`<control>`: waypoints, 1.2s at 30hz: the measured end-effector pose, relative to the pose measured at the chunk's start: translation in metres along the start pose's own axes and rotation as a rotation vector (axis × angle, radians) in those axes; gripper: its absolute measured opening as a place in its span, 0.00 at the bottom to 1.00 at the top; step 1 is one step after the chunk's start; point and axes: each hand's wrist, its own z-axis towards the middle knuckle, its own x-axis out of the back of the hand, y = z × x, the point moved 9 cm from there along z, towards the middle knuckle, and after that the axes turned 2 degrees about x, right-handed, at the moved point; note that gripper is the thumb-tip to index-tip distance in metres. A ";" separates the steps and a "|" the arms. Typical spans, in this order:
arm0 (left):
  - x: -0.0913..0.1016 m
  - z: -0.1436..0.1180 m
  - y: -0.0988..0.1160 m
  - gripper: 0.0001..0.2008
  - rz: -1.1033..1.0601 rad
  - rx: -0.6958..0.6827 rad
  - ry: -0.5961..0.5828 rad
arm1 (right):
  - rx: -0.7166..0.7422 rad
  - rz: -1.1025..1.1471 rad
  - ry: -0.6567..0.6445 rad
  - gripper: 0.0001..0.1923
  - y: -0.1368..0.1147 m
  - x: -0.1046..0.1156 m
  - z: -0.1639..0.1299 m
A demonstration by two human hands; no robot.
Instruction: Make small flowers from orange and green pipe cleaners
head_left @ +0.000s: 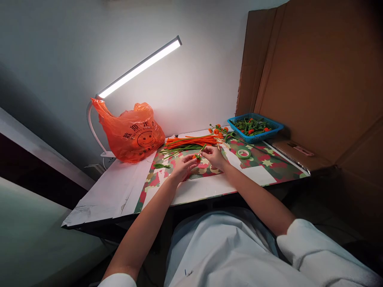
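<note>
Over a patterned red, green and white mat, my left hand and my right hand meet. Both pinch one small orange piece with a green stem between their fingertips. A pile of orange and green pipe-cleaner sticks lies just behind the hands. A short green piece rests on the mat left of my left hand. A green tape roll lies to the right of my right hand.
A blue basket of green and orange pieces stands at the back right, with finished orange-headed stems beside it. An orange plastic bag sits back left under a lit desk lamp. A cardboard wall closes the right side.
</note>
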 end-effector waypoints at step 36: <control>-0.019 -0.033 0.059 0.03 1.005 -0.775 0.396 | 0.143 -0.342 0.048 0.10 -0.010 -0.009 -0.007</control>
